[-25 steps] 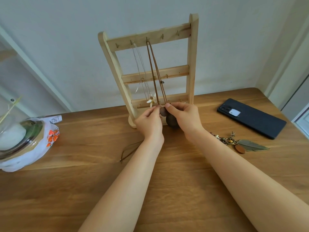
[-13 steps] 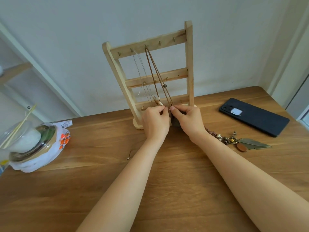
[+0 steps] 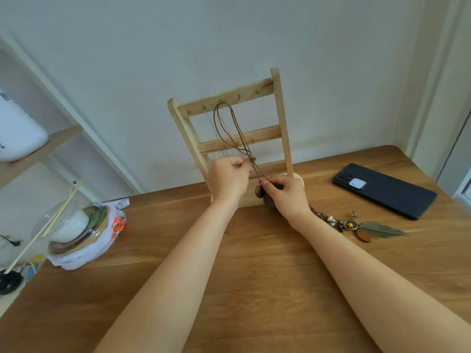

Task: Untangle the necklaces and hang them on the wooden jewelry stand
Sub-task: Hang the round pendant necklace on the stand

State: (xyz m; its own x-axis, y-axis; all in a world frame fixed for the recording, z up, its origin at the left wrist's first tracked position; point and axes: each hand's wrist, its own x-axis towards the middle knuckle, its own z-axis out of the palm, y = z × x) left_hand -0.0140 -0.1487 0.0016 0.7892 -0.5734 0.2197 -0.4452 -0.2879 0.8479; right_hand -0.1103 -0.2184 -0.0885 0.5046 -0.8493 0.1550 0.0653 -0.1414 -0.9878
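A wooden jewelry stand with three hooked bars stands at the back of the table. A brown cord necklace hangs from a top-bar hook, its two strands bowed apart. Beside it a thin pale necklace hangs from another hook. My left hand pinches the brown cord near its small knot. My right hand grips the cord's lower end with its dark round pendants. A beaded necklace with a metal leaf charm lies on the table right of my right wrist.
A black phone lies at the right on the wooden table. At the left sits a lidded bowl in a white plastic bag with a bamboo stick. A white shelf unit stands beyond the left edge.
My left hand rose and slid up the brown cord to its knot. My right hand drew the lower end down and right, so the cord now hangs slack and bowed.
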